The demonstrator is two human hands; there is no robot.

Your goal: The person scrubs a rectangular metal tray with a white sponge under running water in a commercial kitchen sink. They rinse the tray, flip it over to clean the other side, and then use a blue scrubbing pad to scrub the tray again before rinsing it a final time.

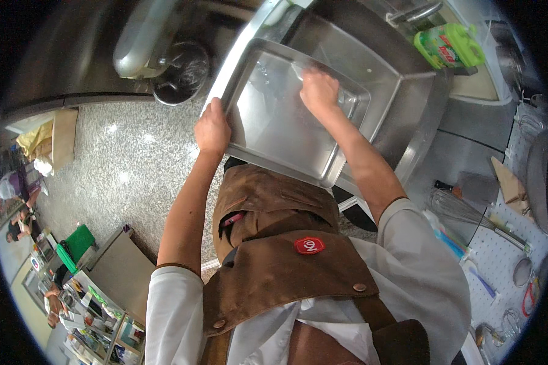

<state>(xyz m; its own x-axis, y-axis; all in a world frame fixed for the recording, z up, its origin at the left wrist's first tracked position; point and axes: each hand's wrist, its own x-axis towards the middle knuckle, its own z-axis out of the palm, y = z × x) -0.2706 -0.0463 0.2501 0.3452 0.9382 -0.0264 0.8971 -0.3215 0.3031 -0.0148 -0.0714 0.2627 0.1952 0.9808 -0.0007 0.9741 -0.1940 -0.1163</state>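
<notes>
A rectangular stainless steel pan [274,123] is tilted over the near left side of the steel sink [402,118], its lower edge close to my apron. My left hand [213,128] grips the pan's left rim, thumb on top. Inside the pan, my right hand [319,93] rests with curled fingers near the far part of the wet, shiny bottom. Something pale shows beside its fingertips; whether the hand holds it cannot be made out.
A green detergent jug [450,45] stands by the faucet [415,13]. A mixer with a steel bowl [181,75] is at the far left. Whisks [461,210] and other utensils hang on a white pegboard [507,255] at right. People work beyond a counter at far left.
</notes>
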